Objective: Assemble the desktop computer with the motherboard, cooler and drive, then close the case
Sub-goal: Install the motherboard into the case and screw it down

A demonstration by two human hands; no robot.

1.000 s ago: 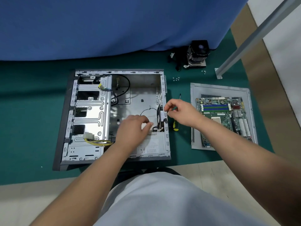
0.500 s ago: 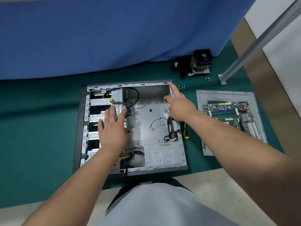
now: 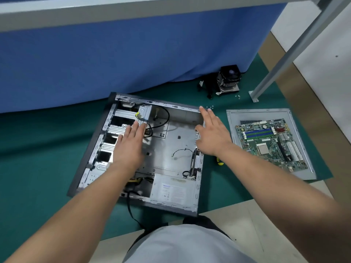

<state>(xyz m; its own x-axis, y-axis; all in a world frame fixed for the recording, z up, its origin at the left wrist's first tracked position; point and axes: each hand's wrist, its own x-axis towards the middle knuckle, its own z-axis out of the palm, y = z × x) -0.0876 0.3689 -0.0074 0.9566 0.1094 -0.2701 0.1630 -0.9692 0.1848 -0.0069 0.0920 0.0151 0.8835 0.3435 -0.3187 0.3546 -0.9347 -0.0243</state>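
**Steel case lies open on the green mat, both hands spread over it**

Grey steel shows all through the computer case [image 3: 171, 141], which lies on its side with the panel off, on a green mat [image 3: 38, 149] on the floor. The left hand [image 3: 131, 145] is flat, fingers straight and close together, resting over the drive bays [image 3: 117, 128] at the case's left side. The right hand [image 3: 212, 135] is open too, fingers stretched out along the case's right wall, the fingertips reaching its far corner; it grips nothing. A power supply [image 3: 172, 190] sits in the near corner of the case, with black and yellow cables beside it.

To the right of the case, apart from it, the motherboard [image 3: 269, 143] lies on a grey side panel [image 3: 235, 118]. The cooler [image 3: 228, 78] stands farther back on the mat, near a blue cloth [image 3: 133, 54]. A few small screws [image 3: 209, 106] lie just beyond the right fingertips. A yellow-handled screwdriver [image 3: 220, 162] peeks out under the right wrist
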